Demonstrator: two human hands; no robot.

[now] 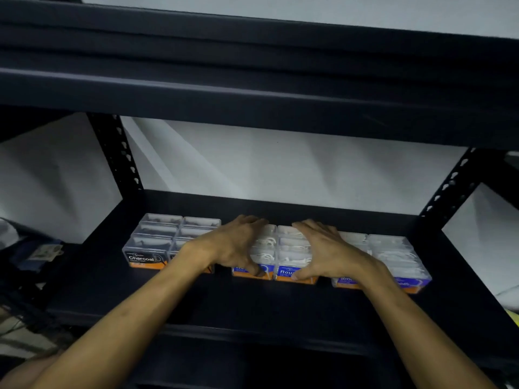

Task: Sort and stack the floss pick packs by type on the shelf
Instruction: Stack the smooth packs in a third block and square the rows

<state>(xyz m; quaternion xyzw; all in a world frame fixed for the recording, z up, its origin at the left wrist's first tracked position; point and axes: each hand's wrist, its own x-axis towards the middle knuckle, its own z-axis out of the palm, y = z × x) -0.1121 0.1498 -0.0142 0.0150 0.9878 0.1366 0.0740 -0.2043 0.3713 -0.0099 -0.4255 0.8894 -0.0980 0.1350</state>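
Head view: a dark metal shelf (280,304) holds clear plastic floss pick packs in three groups set side by side along its depth.

1. Left group: the charcoal packs (157,240) stand in two touching columns, several rows deep. The front label of the left column reads "Charcoal" on black above an orange band. The right column is partly hidden by the left forearm.

2. Middle group: the round packs (286,248) stand in two touching columns with blue and orange front labels; the visible letters read "Rou". White picks show through the clear lids. A narrow gap separates this group from the charcoal packs.

3. Right group: the smooth packs (393,254) stand just beside the middle group, with blue and orange labels that begin "Sm". The right forearm covers part of their front.

Left hand (238,245): it grips the left side of the round packs. The fingers curl over the far top edge, close together, and the thumb presses the front label.

Right hand (323,248): it grips the right side of the round packs. The fingers lie slightly spread over the lids, tips curled at the far edge, and the thumb presses the front label.

An upper shelf board (252,88) spans the top, and perforated uprights (118,153) stand at the rear corners before a white wall (280,164).
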